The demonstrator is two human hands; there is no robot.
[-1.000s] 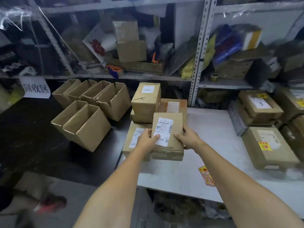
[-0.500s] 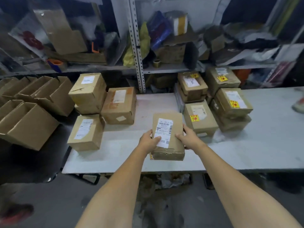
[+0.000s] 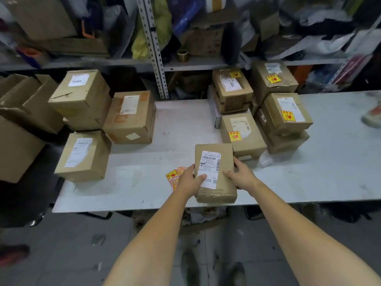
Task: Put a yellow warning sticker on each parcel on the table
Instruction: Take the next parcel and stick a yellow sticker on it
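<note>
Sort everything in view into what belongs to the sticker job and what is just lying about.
Job:
brown cardboard parcel with a white label, gripped by the left hand and right hand
loose yellow-and-red warning stickers
three brown parcels on the left, no yellow sticker showing
stickered brown parcels on the right

Lying about:
empty open cardboard boxes
brown tape roll on the grey metal shelf
yellow bag

A bare lane of table (image 3: 185, 129) runs back from the front edge between the left boxes (image 3: 129, 118) and the right stack of boxes (image 3: 241, 137). A shelf post (image 3: 154, 58) closes it at the back. The parcel (image 3: 226, 159) at the front edge blocks the lane's mouth, and a pile of stickers (image 3: 173, 175) lies just left of it. Right of the stack, the tabletop is open as far as a shoe (image 3: 373, 118).
</note>
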